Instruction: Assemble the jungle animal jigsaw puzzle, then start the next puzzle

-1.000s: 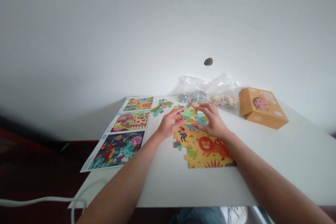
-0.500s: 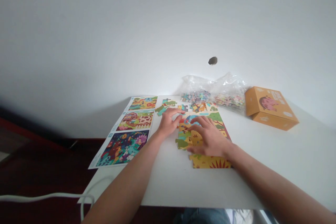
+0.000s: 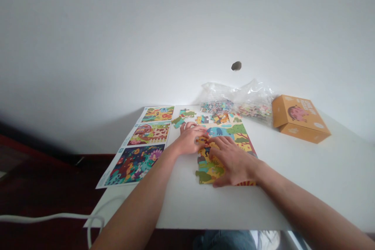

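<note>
Jigsaw puzzle [image 3: 225,134], L hand [image 3: 190,139] curled at edge, R hand [image 3: 234,163] spread flat, plastic bags of pcs [image 3: 237,101]

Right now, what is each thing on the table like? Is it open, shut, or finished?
Left hand, curled at the puzzle's edge.
Right hand, spread flat on the puzzle.
Jigsaw puzzle, partly built, lying flat.
Loose puzzle pieces, lying beyond it.
Plastic bags, crumpled, holding pieces.
Orange cardboard box, looks shut.
Printed picture sheet, lying flat.

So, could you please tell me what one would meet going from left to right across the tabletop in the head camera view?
Printed picture sheet, left hand, right hand, orange cardboard box.
</note>
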Motion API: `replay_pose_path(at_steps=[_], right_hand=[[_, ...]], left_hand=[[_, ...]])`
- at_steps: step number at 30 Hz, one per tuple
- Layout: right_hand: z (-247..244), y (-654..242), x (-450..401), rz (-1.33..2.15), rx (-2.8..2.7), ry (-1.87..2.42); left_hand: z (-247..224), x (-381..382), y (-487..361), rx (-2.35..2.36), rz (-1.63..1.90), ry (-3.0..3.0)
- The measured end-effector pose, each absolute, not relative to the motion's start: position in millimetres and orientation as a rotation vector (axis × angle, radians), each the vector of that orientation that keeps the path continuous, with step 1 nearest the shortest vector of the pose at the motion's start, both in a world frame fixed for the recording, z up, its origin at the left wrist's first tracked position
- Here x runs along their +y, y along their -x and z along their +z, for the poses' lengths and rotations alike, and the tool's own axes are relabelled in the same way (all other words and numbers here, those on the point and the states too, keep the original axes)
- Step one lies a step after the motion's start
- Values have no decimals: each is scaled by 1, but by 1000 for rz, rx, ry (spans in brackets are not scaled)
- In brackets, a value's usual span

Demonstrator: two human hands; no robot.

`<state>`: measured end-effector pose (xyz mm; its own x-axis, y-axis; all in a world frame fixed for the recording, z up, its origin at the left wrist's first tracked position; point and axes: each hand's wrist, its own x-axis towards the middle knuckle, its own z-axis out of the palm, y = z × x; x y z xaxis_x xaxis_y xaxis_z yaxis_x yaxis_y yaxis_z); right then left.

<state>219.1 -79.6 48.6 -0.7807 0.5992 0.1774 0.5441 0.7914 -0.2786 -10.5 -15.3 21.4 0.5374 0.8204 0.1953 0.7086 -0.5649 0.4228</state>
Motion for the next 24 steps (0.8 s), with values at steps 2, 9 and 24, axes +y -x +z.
replay_pose_path(at_steps=[2,9,24], right_hand=[[49,-220,-79,318,-2717,889],[48,-219,-81,341,-2717,878],[46,-215,-85,377,-2707,921]], left_hand=[[28,-20,14,1247,451,-2483],[30,-22,21,1096,258,-2454],[24,-21,23,1103,304,-2409]])
